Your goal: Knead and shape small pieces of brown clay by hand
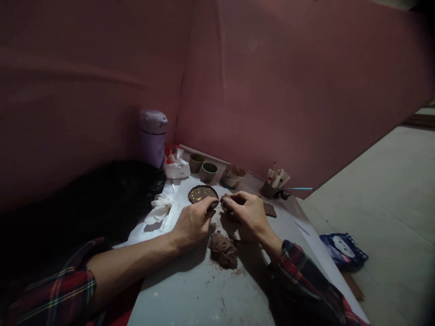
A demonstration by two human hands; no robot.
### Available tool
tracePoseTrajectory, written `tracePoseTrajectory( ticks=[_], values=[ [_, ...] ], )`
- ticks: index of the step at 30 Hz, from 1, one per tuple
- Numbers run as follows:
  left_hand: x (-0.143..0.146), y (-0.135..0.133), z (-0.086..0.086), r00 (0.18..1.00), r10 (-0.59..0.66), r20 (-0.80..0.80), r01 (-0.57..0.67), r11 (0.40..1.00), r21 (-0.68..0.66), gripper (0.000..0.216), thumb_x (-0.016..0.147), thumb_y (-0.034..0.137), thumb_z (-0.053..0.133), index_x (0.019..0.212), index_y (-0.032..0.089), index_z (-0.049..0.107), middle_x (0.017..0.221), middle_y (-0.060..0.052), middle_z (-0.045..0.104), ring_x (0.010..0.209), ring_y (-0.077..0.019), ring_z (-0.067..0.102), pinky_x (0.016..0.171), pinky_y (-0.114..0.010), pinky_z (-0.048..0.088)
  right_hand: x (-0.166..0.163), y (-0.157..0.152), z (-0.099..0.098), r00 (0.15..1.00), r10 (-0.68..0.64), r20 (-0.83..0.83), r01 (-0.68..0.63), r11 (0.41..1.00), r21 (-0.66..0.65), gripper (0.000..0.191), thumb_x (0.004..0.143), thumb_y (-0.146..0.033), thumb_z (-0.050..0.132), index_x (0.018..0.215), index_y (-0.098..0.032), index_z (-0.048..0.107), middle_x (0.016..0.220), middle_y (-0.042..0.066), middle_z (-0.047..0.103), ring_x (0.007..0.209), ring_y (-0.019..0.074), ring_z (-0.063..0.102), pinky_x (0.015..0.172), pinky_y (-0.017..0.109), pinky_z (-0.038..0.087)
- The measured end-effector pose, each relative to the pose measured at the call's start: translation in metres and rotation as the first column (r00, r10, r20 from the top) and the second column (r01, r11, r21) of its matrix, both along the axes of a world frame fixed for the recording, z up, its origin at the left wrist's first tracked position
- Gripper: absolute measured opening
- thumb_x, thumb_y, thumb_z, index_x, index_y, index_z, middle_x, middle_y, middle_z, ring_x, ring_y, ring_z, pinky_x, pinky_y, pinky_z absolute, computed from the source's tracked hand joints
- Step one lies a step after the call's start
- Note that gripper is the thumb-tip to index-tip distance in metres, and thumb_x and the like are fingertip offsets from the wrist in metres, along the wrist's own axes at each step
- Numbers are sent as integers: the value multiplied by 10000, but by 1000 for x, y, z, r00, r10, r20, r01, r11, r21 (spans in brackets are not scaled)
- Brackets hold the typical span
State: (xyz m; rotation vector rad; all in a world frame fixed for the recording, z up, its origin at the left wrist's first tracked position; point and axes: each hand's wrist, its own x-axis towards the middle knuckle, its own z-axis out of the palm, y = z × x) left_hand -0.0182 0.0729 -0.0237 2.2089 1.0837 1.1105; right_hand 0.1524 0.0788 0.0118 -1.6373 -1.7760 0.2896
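Note:
My left hand (193, 222) rests on the white board with its fingers curled, the fingertips touching the near edge of a dark clay disc (203, 194) speckled with yellow. My right hand (247, 211) is closed in a pinch on a small piece of brown clay (225, 202) just right of the disc. A rough lump of brown clay (223, 250) lies on the board between my wrists. A flat scrap of clay (270, 209) lies beyond my right hand.
Two small green cups (196, 163) (208, 172), a brown bowl (232, 176), a tool holder (276, 183) with a blue brush (299, 189), a white tissue box (177, 168) and a lilac flask (152, 137) line the pink wall. Crumpled tissue (159, 206) lies left. A blue packet (343, 249) lies on the floor.

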Motion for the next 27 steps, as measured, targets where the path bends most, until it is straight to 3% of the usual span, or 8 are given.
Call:
tracePoseTrajectory(
  ticks=[6,15,23,27],
  values=[
    [1,0,-2,1000,-12,-2,12,1000,0,262,837,87,465,1063,178,561,1006,-73,686,899,-210,647,763,-316,490,-15,5,-11,995,-24,94,23,1000,12,167,720,-254,625,607,-148,689,674,107,719,655,207,645,619,281,428],
    [-3,1,0,1000,3,-12,-3,1000,-7,286,818,74,478,1068,179,567,1006,-79,690,903,-220,647,755,-318,484,2,3,16,993,-97,70,96,995,18,255,788,-328,560,731,-148,731,741,85,745,678,184,672,625,253,447],
    [2,2,-1,1000,-19,6,19,1000,-2,265,830,81,467,1058,159,578,996,-91,691,885,-220,648,747,-319,483,-20,14,-6,977,-99,190,102,995,-7,203,722,-270,607,651,-122,725,693,154,732,647,218,659,576,270,400],
    [1,1,-3,1000,-5,12,5,1000,-4,272,823,79,472,1052,176,582,976,-79,696,866,-219,651,740,-317,483,-13,16,1,978,-106,179,108,994,1,205,723,-274,597,658,-129,728,685,133,733,643,203,655,580,258,404]
  ],
)
